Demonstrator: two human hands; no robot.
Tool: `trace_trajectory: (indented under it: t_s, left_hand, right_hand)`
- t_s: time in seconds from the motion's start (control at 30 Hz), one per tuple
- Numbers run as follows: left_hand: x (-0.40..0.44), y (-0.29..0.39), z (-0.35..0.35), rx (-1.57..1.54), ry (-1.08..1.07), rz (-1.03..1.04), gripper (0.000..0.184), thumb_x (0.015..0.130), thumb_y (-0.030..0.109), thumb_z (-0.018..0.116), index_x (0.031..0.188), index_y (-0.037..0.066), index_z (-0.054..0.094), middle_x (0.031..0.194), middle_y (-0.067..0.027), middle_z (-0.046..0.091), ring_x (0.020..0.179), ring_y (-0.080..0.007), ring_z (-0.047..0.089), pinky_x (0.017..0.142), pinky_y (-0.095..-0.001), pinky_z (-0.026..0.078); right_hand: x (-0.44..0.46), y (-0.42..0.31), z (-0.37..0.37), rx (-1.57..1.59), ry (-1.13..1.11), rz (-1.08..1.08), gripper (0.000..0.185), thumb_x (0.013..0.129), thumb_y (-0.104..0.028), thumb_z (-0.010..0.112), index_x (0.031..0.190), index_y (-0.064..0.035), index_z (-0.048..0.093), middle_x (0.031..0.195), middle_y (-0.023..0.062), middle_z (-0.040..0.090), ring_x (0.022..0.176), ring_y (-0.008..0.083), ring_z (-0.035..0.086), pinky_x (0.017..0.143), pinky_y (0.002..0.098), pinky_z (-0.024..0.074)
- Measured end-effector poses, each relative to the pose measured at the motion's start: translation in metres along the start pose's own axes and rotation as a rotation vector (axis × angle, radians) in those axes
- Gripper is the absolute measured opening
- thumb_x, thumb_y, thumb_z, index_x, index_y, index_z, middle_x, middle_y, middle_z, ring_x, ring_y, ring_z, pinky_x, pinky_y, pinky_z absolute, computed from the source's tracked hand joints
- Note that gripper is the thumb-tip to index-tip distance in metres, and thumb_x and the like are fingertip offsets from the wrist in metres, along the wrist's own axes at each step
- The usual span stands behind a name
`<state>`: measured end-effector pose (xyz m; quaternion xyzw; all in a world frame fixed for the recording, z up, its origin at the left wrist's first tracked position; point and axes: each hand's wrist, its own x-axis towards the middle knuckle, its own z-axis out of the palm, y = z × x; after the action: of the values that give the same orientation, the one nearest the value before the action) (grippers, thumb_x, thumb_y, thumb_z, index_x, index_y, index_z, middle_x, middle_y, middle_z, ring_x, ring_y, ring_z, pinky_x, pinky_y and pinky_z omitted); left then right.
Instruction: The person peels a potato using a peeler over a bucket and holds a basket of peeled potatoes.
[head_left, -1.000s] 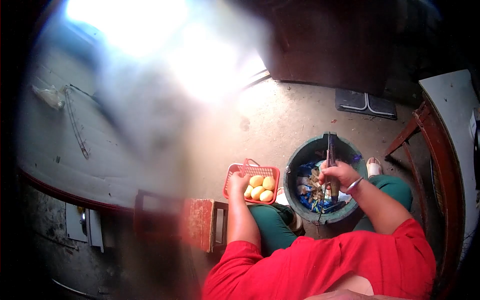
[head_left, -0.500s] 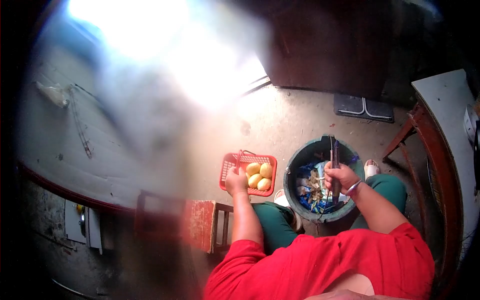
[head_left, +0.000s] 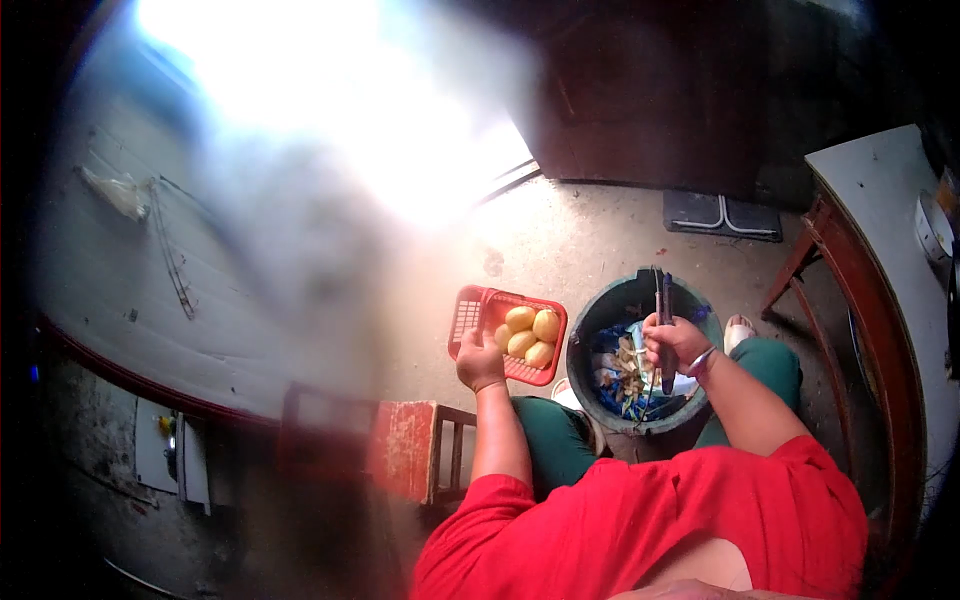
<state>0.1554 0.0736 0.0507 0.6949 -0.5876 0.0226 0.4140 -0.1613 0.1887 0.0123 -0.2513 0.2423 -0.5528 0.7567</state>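
Observation:
My left hand (head_left: 481,362) is closed on the handle of a small red plastic basket (head_left: 464,318), which tilts toward the right. Several smooth yellow potatoes (head_left: 545,325) lie bunched at the basket's right side. A dark, long, narrow tool, knife-like in shape (head_left: 668,300), stands up from my right hand (head_left: 676,342), whose fingers are wrapped round it; its exact kind is unclear. Beneath that hand is a round dark green bin (head_left: 592,402) between my legs. Brown peelings and blue wrappers (head_left: 625,375) lie inside it.
A red wooden stool (head_left: 405,450) stands at my left. A long white-topped table (head_left: 130,270) fills the left side. To the right is a brown-framed table (head_left: 870,310) with a white bowl (head_left: 932,228). A dark folded item with metal legs (head_left: 722,214) lies ahead.
The basket has tilted, its left side rising, and shifted slightly right with my left hand. Inside it, the potatoes sit further right and higher. My right hand still grips the dark tool over the bin.

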Motion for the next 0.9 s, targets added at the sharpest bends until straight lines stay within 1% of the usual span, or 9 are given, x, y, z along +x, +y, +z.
trace_trajectory:
  t_s: [0.1, 0.27, 0.37, 0.5, 0.6, 0.67, 0.73, 0.77, 0.9]
  left_hand:
    - [-0.006, 0.002, -0.009, -0.038, 0.043, 0.017, 0.021, 0.081, 0.033, 0.060, 0.087, 0.013, 0.064, 0.076, -0.0119, 0.065, 0.071, -0.0316, 0.063, 0.062, -0.0407, 0.049]
    - [-0.011, 0.000, -0.016, -0.069, 0.129, 0.126, 0.018, 0.082, 0.031, 0.062, 0.085, 0.014, 0.064, 0.073, -0.0114, 0.064, 0.065, -0.0315, 0.063, 0.056, -0.0398, 0.049]
    - [-0.006, -0.009, -0.010, -0.176, 0.098, 0.158, 0.013, 0.081, 0.026, 0.063, 0.084, 0.014, 0.064, 0.073, -0.0116, 0.064, 0.065, -0.0307, 0.063, 0.057, -0.0390, 0.049]
    - [0.006, 0.005, -0.016, -0.245, 0.044, 0.228, 0.009, 0.078, 0.018, 0.064, 0.085, 0.013, 0.065, 0.073, -0.0112, 0.064, 0.067, -0.0292, 0.063, 0.059, -0.0364, 0.050]
    - [0.012, 0.006, -0.013, -0.252, 0.040, 0.300, 0.011, 0.076, 0.017, 0.064, 0.086, 0.013, 0.065, 0.073, -0.0109, 0.064, 0.068, -0.0285, 0.063, 0.060, -0.0355, 0.050]
    - [0.014, 0.007, -0.013, -0.278, 0.026, 0.287, 0.010, 0.075, 0.016, 0.064, 0.084, 0.013, 0.066, 0.073, -0.0106, 0.064, 0.066, -0.0283, 0.063, 0.060, -0.0353, 0.050]
    - [0.020, 0.009, -0.015, -0.257, 0.011, 0.321, 0.017, 0.079, 0.027, 0.068, 0.080, 0.010, 0.065, 0.065, -0.0081, 0.064, 0.057, -0.0191, 0.062, 0.054, -0.0309, 0.047]
    - [0.021, 0.011, -0.017, -0.281, -0.024, 0.267, 0.009, 0.074, 0.020, 0.066, 0.077, 0.012, 0.066, 0.070, -0.0112, 0.063, 0.062, -0.0282, 0.062, 0.057, -0.0359, 0.049]
    - [0.023, 0.012, -0.022, -0.261, -0.050, 0.232, 0.010, 0.074, 0.022, 0.067, 0.077, 0.013, 0.066, 0.069, -0.0110, 0.063, 0.062, -0.0280, 0.062, 0.056, -0.0362, 0.049]
  right_hand:
    - [-0.008, 0.002, 0.009, -0.003, 0.009, -0.011, 0.005, 0.084, -0.009, 0.055, 0.087, -0.0057, 0.053, 0.063, 0.0042, 0.052, 0.055, 0.0177, 0.053, 0.054, 0.0315, 0.0459]
    - [-0.012, 0.009, 0.015, -0.017, 0.042, -0.045, 0.005, 0.084, -0.009, 0.055, 0.088, -0.0058, 0.053, 0.063, 0.0042, 0.051, 0.054, 0.0172, 0.052, 0.053, 0.0307, 0.0454]
    - [-0.010, 0.007, 0.021, -0.028, 0.081, -0.065, 0.006, 0.084, -0.010, 0.056, 0.088, -0.0060, 0.052, 0.063, 0.0039, 0.051, 0.053, 0.0165, 0.052, 0.052, 0.0300, 0.0450]
    - [-0.004, -0.007, 0.033, -0.010, 0.116, -0.060, 0.009, 0.084, -0.011, 0.057, 0.089, -0.0065, 0.052, 0.062, 0.0034, 0.051, 0.052, 0.0160, 0.052, 0.051, 0.0292, 0.0446]
    - [0.004, -0.009, 0.032, -0.027, 0.134, -0.062, 0.009, 0.085, -0.012, 0.057, 0.090, -0.0067, 0.052, 0.062, 0.0029, 0.051, 0.052, 0.0157, 0.053, 0.050, 0.0290, 0.0445]
    - [0.006, -0.011, 0.032, -0.033, 0.129, -0.066, 0.008, 0.085, -0.012, 0.057, 0.090, -0.0069, 0.052, 0.062, 0.0026, 0.051, 0.052, 0.0155, 0.053, 0.050, 0.0290, 0.0446]
    - [0.010, -0.016, 0.036, -0.039, 0.126, -0.070, 0.008, 0.086, -0.012, 0.056, 0.090, -0.0071, 0.052, 0.062, 0.0023, 0.051, 0.052, 0.0153, 0.053, 0.050, 0.0291, 0.0447]
    - [0.009, -0.017, 0.038, -0.023, 0.141, -0.066, 0.008, 0.086, -0.012, 0.056, 0.090, -0.0073, 0.052, 0.063, 0.0022, 0.051, 0.052, 0.0152, 0.053, 0.050, 0.0294, 0.0448]
    - [0.007, -0.019, 0.039, 0.000, 0.164, -0.065, 0.007, 0.087, -0.012, 0.056, 0.091, -0.0080, 0.052, 0.063, 0.0021, 0.051, 0.051, 0.0154, 0.053, 0.049, 0.0300, 0.0447]
